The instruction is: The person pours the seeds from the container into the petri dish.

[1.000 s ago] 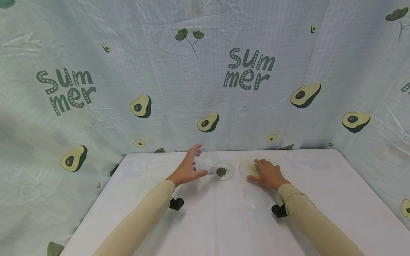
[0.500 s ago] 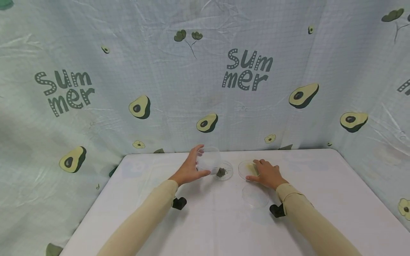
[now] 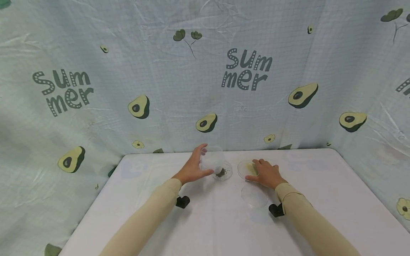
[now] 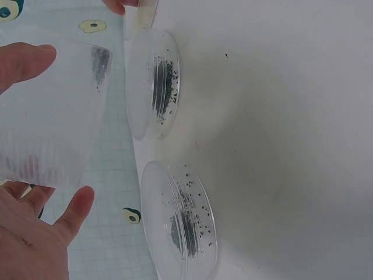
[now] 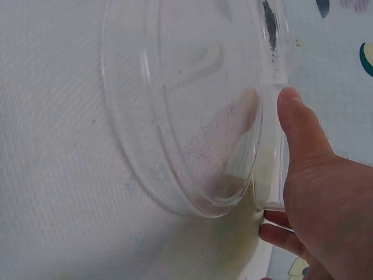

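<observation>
My left hand holds a clear, straight-sided plastic container between thumb and fingers, raised and tilted. A dark patch shows at the container's upper corner in the left wrist view. In the head view the container overlaps a clear petri dish with a heap of dark granules. Another petri dish with dark granules appears lower in the left wrist view, hidden by the left hand in the head view. At the right, my right hand grips the rim of a petri dish with yellowish contents.
A clear round dish or lid lies in front of the right hand, large in the right wrist view. The white table ends at a cloth backdrop printed with avocados. A few stray specks lie on the tabletop.
The left hand has moved slightly right with the clear container, which now overlaps more of the dish of granules. The right hand keeps its place on its dish.
</observation>
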